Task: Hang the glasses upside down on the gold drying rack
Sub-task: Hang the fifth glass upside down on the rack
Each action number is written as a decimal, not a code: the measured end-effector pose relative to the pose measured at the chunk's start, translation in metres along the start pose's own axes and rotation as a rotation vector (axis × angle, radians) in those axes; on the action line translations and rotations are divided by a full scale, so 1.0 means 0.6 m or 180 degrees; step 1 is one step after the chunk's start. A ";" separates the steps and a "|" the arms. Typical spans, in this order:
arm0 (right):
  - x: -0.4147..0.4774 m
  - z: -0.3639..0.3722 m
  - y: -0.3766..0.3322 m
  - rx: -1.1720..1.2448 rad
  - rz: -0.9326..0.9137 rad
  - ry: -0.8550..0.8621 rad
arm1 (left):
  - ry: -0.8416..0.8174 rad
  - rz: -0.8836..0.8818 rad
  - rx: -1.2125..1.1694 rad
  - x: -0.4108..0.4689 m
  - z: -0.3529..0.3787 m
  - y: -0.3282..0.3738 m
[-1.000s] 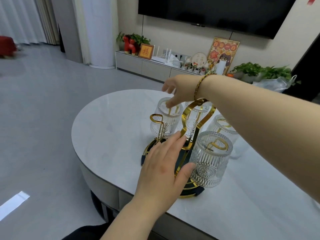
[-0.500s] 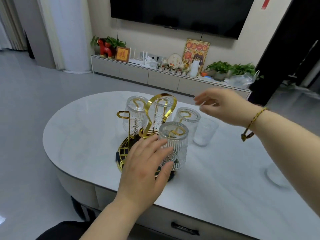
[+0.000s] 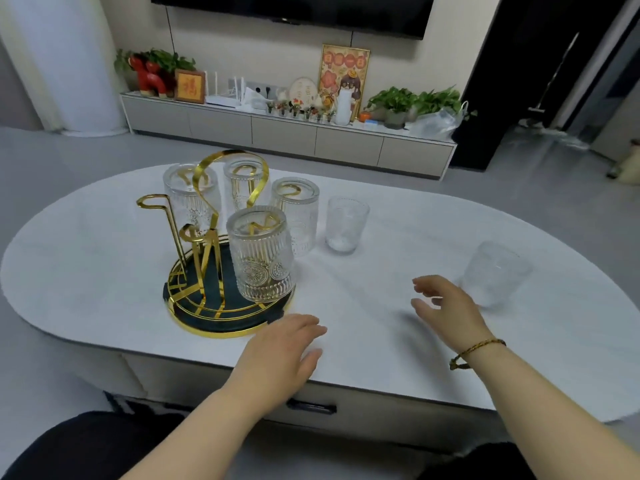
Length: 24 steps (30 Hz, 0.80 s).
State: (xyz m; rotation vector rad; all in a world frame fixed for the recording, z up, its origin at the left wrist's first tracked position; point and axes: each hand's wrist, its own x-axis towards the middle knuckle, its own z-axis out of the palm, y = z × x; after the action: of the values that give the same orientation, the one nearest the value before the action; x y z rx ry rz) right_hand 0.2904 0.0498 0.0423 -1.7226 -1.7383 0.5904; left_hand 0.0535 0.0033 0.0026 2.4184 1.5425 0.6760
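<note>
The gold drying rack [image 3: 207, 271] stands on a round dark tray with a gold rim, at the left of the white table [image 3: 381, 258]. Several ribbed glasses hang upside down on its pegs; the nearest [image 3: 261, 258] is at the front. One empty peg [image 3: 152, 202] sticks out at the left. Two glasses stand upright on the table: one [image 3: 345, 224] just right of the rack, another [image 3: 493, 271] further right. My left hand [image 3: 284, 351] lies flat near the tray's front edge, holding nothing. My right hand [image 3: 446, 310] hovers open just left of the far-right glass, not touching it.
The table's front edge [image 3: 346, 386] runs close to me, with a drawer handle below it. A low cabinet [image 3: 284, 133] with plants, frames and ornaments lines the far wall under a dark screen. Grey floor lies between.
My right hand left the rack and swung right and down toward the far-right glass. My left hand slid off the tray to the table in front of it. The view turned right.
</note>
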 end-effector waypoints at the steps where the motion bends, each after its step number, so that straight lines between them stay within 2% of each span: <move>1: -0.006 0.001 0.014 0.0182 0.0091 0.0263 | -0.0091 -0.0034 0.0084 0.003 0.010 0.000; 4: -0.025 0.002 0.055 0.0862 0.0719 0.1248 | -0.0354 -0.0101 0.0327 0.014 0.039 0.001; 6: -0.029 0.003 0.080 0.1124 0.1086 0.1714 | -0.0289 -0.0201 0.0381 0.020 0.051 0.006; 8: -0.018 0.001 0.094 0.1317 0.1214 0.1999 | -0.0059 0.0026 0.0574 0.021 0.056 0.010; 10: -0.004 -0.001 0.104 0.1299 0.1269 0.2057 | 0.0064 0.0166 0.0865 0.022 0.059 0.016; 14: 0.022 0.007 0.122 0.1188 0.1380 0.1787 | 0.0135 0.0188 0.0990 0.021 0.068 0.016; 18: 0.052 0.005 0.136 0.1208 0.1353 0.1976 | 0.0172 0.0141 0.1040 0.019 0.070 0.016; 24: 0.089 0.003 0.150 0.1034 0.1705 0.2200 | 0.0120 0.0158 0.0991 0.018 0.071 0.011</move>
State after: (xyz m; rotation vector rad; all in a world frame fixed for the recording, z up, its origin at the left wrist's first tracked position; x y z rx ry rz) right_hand 0.3558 0.1076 -0.0152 -1.8506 -0.6700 0.3916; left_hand 0.0830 0.0133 -0.0290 2.6875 1.7202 0.5260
